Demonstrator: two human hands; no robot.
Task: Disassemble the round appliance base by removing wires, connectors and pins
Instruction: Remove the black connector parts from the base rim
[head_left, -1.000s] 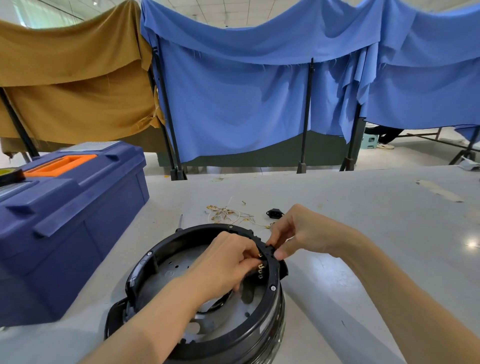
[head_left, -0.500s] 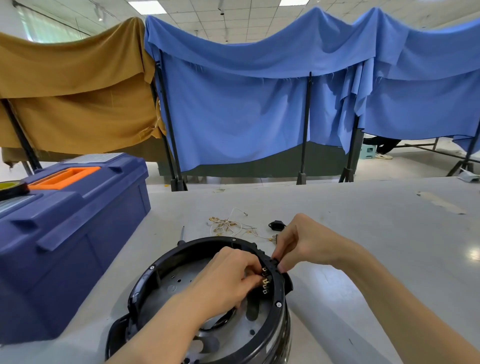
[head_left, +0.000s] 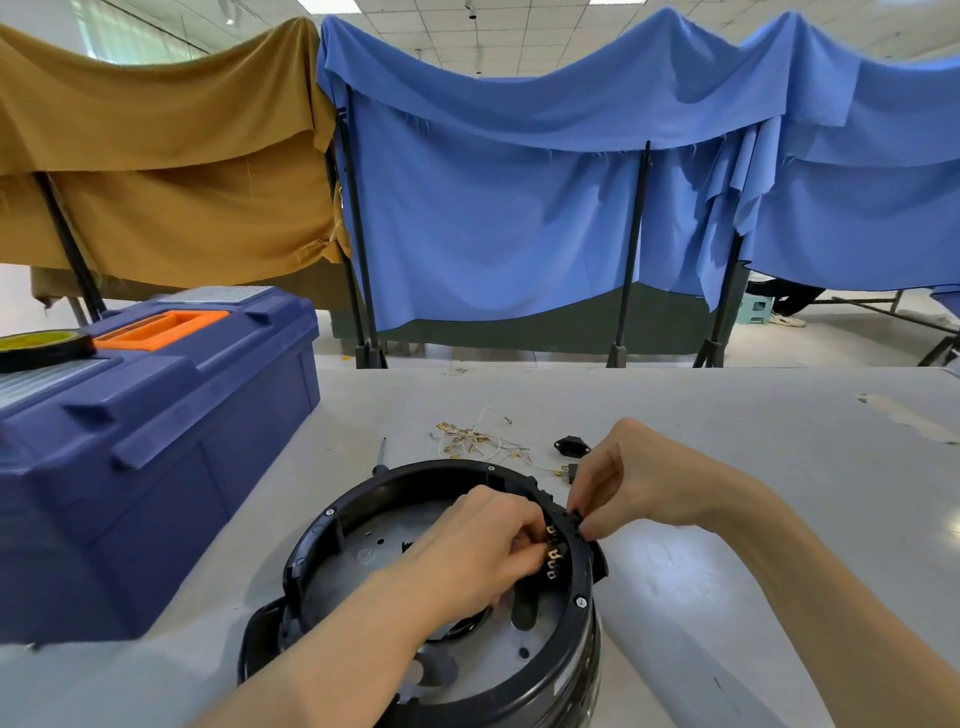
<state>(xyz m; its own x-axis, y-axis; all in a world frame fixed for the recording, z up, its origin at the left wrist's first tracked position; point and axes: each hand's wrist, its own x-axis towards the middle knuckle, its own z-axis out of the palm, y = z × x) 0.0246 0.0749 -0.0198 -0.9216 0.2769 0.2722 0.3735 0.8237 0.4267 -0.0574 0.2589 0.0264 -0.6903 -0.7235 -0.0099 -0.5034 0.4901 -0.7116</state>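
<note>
Round black appliance base (head_left: 332, 525) — upturned, brass pins (head_left: 555, 558) inside rim

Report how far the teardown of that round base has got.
Done: pulled wires and a black connector lie on the table behind the round base. In hand: left hand pinches at the brass terminals inside the rim; right hand pinches the rim from outside. Left: those terminals sit in place.

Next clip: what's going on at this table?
A person is stripping a round black appliance base. The left hand works inside the rim at the brass terminals, while the right hand pinches the connector block from outside. Loose wires and a small black part lie on the table behind it, near a blue toolbox.
</note>
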